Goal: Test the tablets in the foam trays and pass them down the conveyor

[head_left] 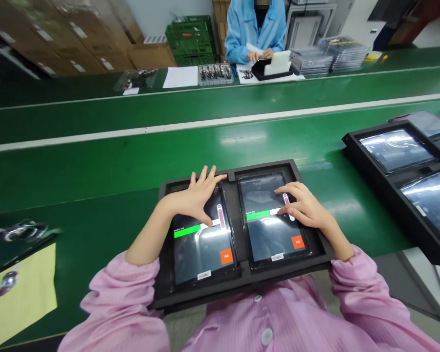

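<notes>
The black tray (pixel 246 239) lies at the near edge of the bench (pixel 106 171), its near side by the person's pink shirt (pixel 253 318); that side hides the bench edge beneath it. Two tablets sit in it, screens up: the left tablet (pixel 203 252) in the left compartment, the right tablet (pixel 271 239) in the right one.

The left hand (pixel 196 199) lies across the far half of the left tablet, covering much of it, fingers spread wide and gripping nothing. Its thumb points down at the screen and its index finger reaches the tray's far edge near the divider; whether either touches is hard to tell. The right hand (pixel 304 205) comes over the tray's right edge, fingers bent and parted, holding nothing; its tips are at the right tablet's screen, contact unclear. Both screens show a green bar, a pink slider and an orange "Fail" box; the line above each bar is too small to read surely.

Toward the bench's right end, a second tray (pixel 392 183) is cut off, its screens washed by glare. At the near left corner, a yellow sheet (pixel 29 293) is cropped, with blurred small items on it.
</notes>
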Tool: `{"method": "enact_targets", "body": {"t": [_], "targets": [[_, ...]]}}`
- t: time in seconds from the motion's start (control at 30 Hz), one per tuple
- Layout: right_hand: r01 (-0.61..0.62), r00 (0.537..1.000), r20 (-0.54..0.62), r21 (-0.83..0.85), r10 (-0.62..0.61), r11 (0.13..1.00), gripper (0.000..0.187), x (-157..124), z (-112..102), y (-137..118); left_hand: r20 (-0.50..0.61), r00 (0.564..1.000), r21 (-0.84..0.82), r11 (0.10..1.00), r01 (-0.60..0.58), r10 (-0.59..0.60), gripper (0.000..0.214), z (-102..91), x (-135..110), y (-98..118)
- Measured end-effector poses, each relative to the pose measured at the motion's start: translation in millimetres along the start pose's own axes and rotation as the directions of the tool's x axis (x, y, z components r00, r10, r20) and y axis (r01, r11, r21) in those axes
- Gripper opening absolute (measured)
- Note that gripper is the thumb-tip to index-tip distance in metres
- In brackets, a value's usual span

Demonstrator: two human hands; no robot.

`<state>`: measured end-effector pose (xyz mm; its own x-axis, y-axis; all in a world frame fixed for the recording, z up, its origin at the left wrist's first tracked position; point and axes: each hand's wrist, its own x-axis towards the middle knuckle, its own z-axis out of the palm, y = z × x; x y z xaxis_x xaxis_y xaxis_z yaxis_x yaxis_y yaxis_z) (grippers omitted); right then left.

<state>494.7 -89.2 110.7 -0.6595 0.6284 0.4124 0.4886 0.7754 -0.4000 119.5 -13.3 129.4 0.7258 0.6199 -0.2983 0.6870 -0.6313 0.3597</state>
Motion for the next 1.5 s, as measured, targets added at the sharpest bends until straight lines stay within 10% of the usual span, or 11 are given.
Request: {"method": "enact_targets", "body": {"t": [0.43,0.67,0.87,0.97,1.23,1.5], "targets": [[-0.103,0.988,-0.114,0.056,0.109,0.993,0.053,-4,1,6,-0.016,1.0,-0.1,0.995,0.017,-0.019,0.124,-7.8,-2,1],[-0.105,0.99,-0.081,0.083,0.111,0.991,0.05,-3,2,6,-0.124,0.947,-0.212,0.94,0.266,-0.296,0.103,-10.7,-72,-40],[-0.158,0.967,-0.189,0.086,0.171,0.984,0.055,-8,3,9,-0.147,0.957,-0.282,0.938,0.202,-0.25,0.105,6.6,-104,-68],[-0.218,0.952,-0.195,0.108,0.236,0.97,0.058,-8,0,9,-0.192,0.953,-0.216,0.957,0.192,-0.234,0.113,9.0,-96,-69],[0.038,0.964,0.264,-0.083,-0.014,0.996,0.045,43,1,-22,-0.179,0.956,-0.054,0.972,0.228,-0.234,0.098,-9.1,-28,-10],[0.009,0.979,0.205,-0.11,0.014,0.994,0.051,53,21,-7,-0.273,0.954,0.068,0.986,0.152,-0.129,0.04,2.5,33,28]]}}
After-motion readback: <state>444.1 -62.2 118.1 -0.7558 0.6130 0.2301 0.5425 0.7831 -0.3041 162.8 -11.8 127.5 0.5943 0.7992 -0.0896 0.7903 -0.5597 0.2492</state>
